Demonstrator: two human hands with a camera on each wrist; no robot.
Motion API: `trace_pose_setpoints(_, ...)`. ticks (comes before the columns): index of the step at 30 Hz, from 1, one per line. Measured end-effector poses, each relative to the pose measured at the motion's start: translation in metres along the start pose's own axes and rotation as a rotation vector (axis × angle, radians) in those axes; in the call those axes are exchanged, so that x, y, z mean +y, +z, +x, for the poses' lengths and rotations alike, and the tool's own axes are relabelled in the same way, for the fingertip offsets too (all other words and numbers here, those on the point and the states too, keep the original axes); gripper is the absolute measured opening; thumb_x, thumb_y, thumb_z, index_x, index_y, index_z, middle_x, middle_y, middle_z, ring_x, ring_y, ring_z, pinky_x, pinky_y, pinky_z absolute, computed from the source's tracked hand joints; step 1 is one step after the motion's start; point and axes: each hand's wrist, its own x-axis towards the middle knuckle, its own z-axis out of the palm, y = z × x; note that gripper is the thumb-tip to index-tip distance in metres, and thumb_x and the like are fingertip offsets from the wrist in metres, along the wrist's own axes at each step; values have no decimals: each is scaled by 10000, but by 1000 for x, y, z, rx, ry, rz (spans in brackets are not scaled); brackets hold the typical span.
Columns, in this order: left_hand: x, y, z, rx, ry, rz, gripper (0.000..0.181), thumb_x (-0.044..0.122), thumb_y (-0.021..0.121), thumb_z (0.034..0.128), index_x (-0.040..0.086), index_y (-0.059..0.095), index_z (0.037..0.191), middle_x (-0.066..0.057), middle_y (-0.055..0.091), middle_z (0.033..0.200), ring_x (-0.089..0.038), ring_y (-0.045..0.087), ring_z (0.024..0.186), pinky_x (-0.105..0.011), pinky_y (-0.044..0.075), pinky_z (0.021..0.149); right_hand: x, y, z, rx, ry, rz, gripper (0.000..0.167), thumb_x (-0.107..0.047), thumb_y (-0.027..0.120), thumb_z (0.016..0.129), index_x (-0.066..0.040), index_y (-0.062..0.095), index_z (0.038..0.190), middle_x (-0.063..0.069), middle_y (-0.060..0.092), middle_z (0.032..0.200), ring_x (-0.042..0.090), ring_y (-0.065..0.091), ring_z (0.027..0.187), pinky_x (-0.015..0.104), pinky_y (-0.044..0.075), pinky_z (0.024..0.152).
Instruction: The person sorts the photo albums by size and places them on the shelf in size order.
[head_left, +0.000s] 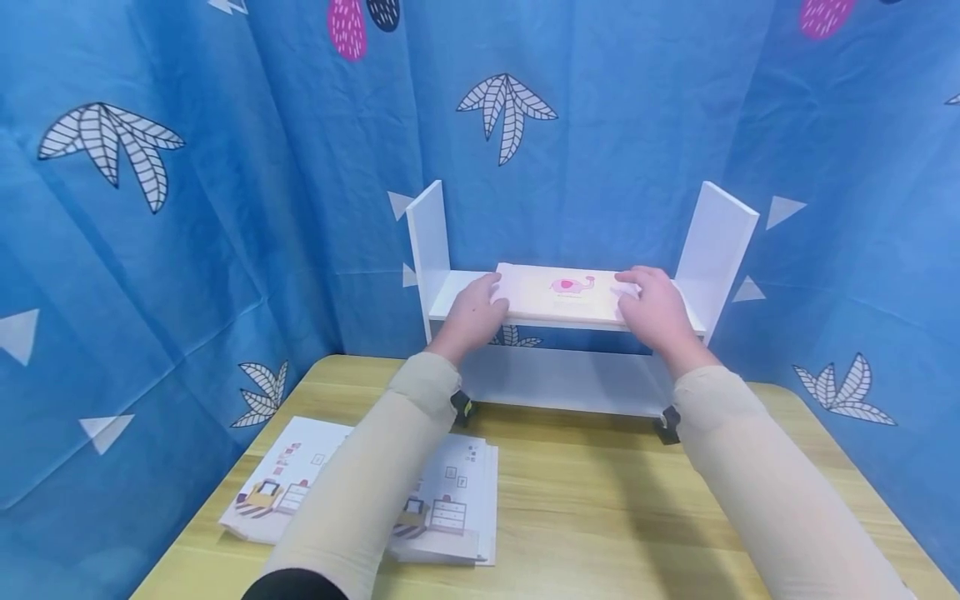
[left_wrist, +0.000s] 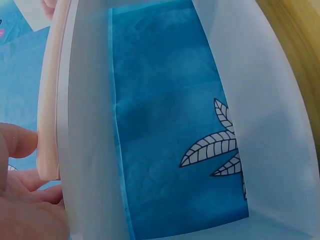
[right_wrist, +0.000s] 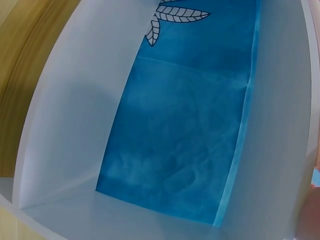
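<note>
A flat, pale pink rectangular item [head_left: 528, 292] with a pink elephant on top lies on the upper board of a white shelf [head_left: 453, 292]. Whether it is a book or a pack, I cannot tell. My left hand [head_left: 476, 315] holds its left end; the left wrist view shows the thumb against its peach-coloured edge [left_wrist: 48, 150] and other fingers at the end. At the opposite end, my right hand [head_left: 656, 308] grips it with thumb and fingers. Only a blurred bit of the right hand [right_wrist: 309, 215] appears in the right wrist view.
The shelf has upright side panels, a lower board [head_left: 562, 379] and dark feet [head_left: 667, 425] on a wooden table [head_left: 570, 508]. White printed booklets [head_left: 450, 500] lie at the front left, partly behind my left sleeve. A blue patterned curtain [head_left: 622, 142] hangs behind.
</note>
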Motion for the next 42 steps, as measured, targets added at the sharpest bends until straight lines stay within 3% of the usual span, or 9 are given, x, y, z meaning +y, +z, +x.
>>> trace_pose_setpoints(5,-4,0,-12,31,11,-84,568,248,479,1011,134,391,1561,-40,379,1601,-242,357,1461,-454,323,1175,2,-1,-8,19,-41,50,517,-175,452,993,-93,492,1501,150,342,1594,401,361,1415,622,358,1107)
trace_pose_setpoints(11,-9,0,-29,105,37,-196,541,263,514,1019,156,426,1542,-51,402,1580,-282,451,1400,-448,428,1100,6,-3,-12,37,-49,108,538,-217,463,1021,-144,420,1553,132,347,1593,381,365,1421,587,369,1114)
trace_pose_setpoints(18,-22,-1,-48,184,124,-215,517,274,548,1033,158,446,1526,-82,414,1558,-349,500,1345,-494,454,1070,10,-1,-25,64,-97,119,529,-260,494,1028,-173,435,1546,106,365,1592,375,354,1432,626,329,1125)
trace_pose_setpoints(24,-25,-4,-69,166,86,-243,533,229,546,1014,196,434,1535,-73,433,1538,-297,502,1339,-452,439,1092,8,0,-41,155,-184,152,490,-237,518,1020,-165,498,1504,60,410,1571,296,322,1464,625,258,1160)
trace_pose_setpoints(30,-31,-15,-93,104,66,-266,523,279,541,1045,176,420,1543,-41,472,1520,-213,472,1375,-412,409,1120,-5,-1,-68,208,-299,257,490,-144,538,1009,-167,500,1497,70,505,1471,262,462,1365,517,380,1131)
trace_pose_setpoints(36,-47,-25,-116,27,9,-315,503,318,533,1057,205,423,1534,19,493,1502,-181,502,1346,-422,432,1100,-13,14,-94,63,-316,399,535,-73,558,1009,-169,447,1523,39,513,1473,223,521,1305,446,433,1097)
trace_pose_setpoints(42,-71,-29,-135,-61,-114,-351,557,379,543,1047,205,389,1554,-2,488,1505,-251,586,1257,-486,463,1066,-9,39,-113,-184,-183,505,557,-77,540,1029,-127,370,1557,100,472,1515,279,488,1354,465,412,1111)
